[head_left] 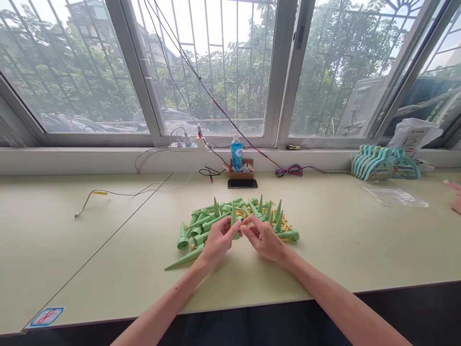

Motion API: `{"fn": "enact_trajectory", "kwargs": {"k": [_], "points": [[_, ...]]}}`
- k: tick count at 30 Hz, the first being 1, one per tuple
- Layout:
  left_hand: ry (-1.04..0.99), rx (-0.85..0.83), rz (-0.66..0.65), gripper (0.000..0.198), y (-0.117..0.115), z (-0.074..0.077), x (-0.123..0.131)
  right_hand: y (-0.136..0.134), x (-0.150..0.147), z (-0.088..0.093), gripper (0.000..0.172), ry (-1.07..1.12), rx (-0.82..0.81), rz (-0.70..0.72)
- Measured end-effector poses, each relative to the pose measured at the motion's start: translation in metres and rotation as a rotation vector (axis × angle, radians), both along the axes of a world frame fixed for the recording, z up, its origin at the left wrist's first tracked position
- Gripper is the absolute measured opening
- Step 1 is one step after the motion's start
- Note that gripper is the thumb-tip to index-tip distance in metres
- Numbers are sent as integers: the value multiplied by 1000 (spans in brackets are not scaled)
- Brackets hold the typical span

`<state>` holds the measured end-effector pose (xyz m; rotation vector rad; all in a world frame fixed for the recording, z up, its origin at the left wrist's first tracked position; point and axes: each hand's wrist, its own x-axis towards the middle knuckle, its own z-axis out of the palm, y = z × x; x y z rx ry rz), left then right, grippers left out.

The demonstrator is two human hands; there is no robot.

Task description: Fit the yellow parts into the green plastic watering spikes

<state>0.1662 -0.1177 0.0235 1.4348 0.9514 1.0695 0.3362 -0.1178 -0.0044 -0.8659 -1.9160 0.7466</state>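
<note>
A heap of green plastic cone-shaped spikes [212, 221] lies on the pale green table [108, 250], mixed with small yellow pieces [286, 226]. Some spikes stand upright, others lie flat. My left hand [218, 240] is closed around one upright green spike [234, 216] at the heap's near edge. My right hand [264, 238] is beside it, its fingertips pinched on a small yellow piece [244, 226] at that spike's base. One long spike [182, 259] lies apart at the front left.
A black phone [242, 183], a small cardboard box [248, 170] and a blue bottle [236, 153] stand at the back centre. Cables [118, 192] run across the left half. Teal hangers [378, 163] and a clear plastic bag [396, 197] lie at the right.
</note>
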Motion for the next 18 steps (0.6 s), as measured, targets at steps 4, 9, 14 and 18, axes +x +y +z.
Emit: {"fn": "enact_trajectory", "kwargs": {"k": [4,9,14,18], "points": [[23,12,-13,36,0,-1,0,0,0,0,26,-27,17,-22],[47,15,-20,39,0,-2,-1,4,2,-3,35,-50,47,-44],[35,-6,-25,41,0,-2,-1,6,2,-5,43,-56,40,-48],[-10,-35,-19,40,0,-1,0,4,1,-2,33,-25,9,-38]]}}
